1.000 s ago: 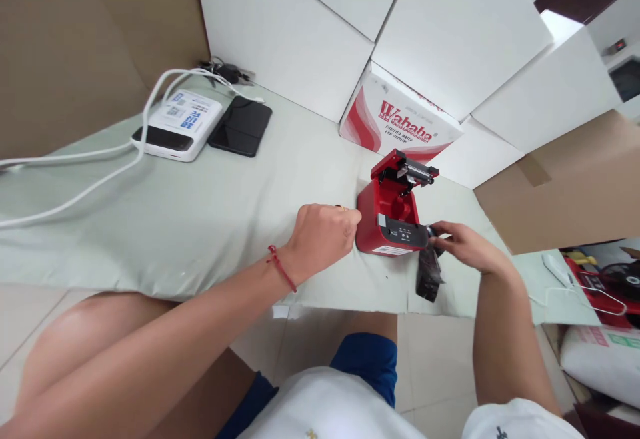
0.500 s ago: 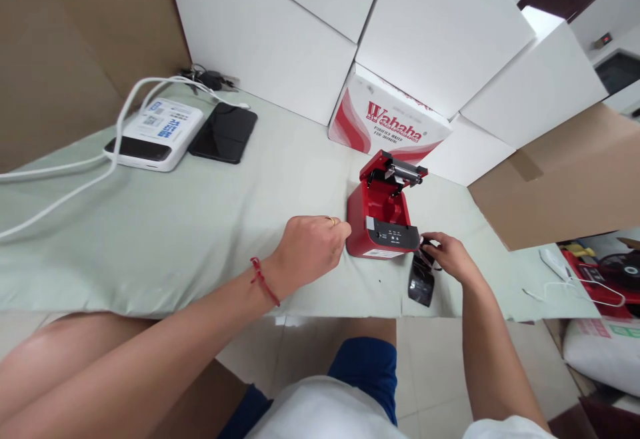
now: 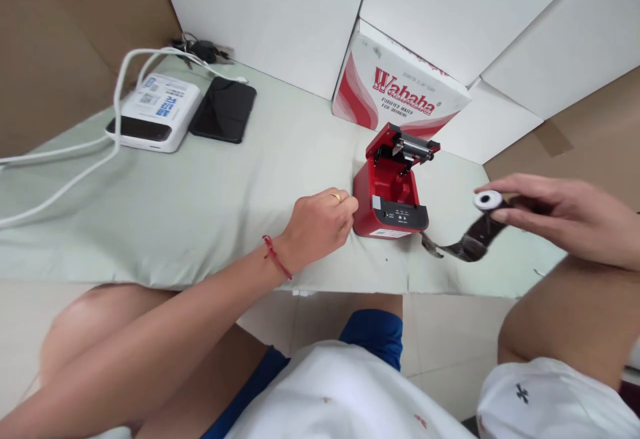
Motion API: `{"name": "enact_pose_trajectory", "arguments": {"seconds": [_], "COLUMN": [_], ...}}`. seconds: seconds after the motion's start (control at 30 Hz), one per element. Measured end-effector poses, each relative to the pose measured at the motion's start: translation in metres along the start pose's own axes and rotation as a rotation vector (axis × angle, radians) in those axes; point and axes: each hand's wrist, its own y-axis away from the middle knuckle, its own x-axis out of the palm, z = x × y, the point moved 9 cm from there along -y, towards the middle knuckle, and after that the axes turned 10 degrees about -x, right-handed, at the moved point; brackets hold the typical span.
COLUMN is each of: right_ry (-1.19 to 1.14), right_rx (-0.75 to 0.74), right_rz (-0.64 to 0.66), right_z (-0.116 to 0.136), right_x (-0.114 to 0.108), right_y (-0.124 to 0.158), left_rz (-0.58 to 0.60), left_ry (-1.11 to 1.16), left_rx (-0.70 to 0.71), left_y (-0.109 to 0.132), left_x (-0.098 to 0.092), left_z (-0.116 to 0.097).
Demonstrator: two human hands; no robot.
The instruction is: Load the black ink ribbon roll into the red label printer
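A small red printer (image 3: 389,194) stands on the pale green table cover (image 3: 200,199) with its lid flipped open toward the back. My left hand (image 3: 320,224), fingers curled, rests on the cover and touches the printer's left side. My right hand (image 3: 560,216) is raised to the right of the printer and grips a small roll with a white core (image 3: 488,200). A dark strip (image 3: 463,244) trails from the roll down toward the printer's front right corner.
A red and white Wahaha carton (image 3: 400,92) stands behind the printer among white boxes (image 3: 280,19). At the far left lie a white device (image 3: 153,111) with white cables (image 3: 60,166) and a black phone (image 3: 223,110). Brown cardboard (image 3: 575,139) leans at the right.
My right hand has lifted away from the printer's front right corner to the right, taking the roll and dark strip with it. My left hand stays against the printer.
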Motion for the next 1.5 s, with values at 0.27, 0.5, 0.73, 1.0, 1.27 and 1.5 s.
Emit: {"name": "enact_pose_trajectory", "arguments": {"seconds": [0.27,0.5,0.73,1.0,1.27,1.5], "right_ry": [0.080,0.176,0.205,0.055,-0.011,0.071], "right_rx": [-0.195,-0.172,-0.162,-0.162,-0.167,-0.107], "right_rz": [0.213,0.321,0.378,0.297,0.261,-0.529], "right_z": [0.051,0.052,0.052,0.047,0.054,0.054], "right_x": [0.094,0.120,0.128,0.133,0.133,0.035], "right_y": [-0.100,-0.128,-0.136,-0.130,-0.122,-0.089], "left_rz": [-0.172,-0.028,0.098,0.062,0.075,0.062], "left_ry": [0.139,0.090,0.061,0.072,0.059,0.075], "left_rx": [0.089,0.282,0.327,0.363,0.376,0.385], "left_y": [0.009,0.024,0.031,0.034,0.032,0.032], "left_x": [-0.015,0.011,0.028,0.023,0.019,0.016], "left_z": [-0.016,-0.042,-0.048,-0.052,-0.053,-0.053]}}
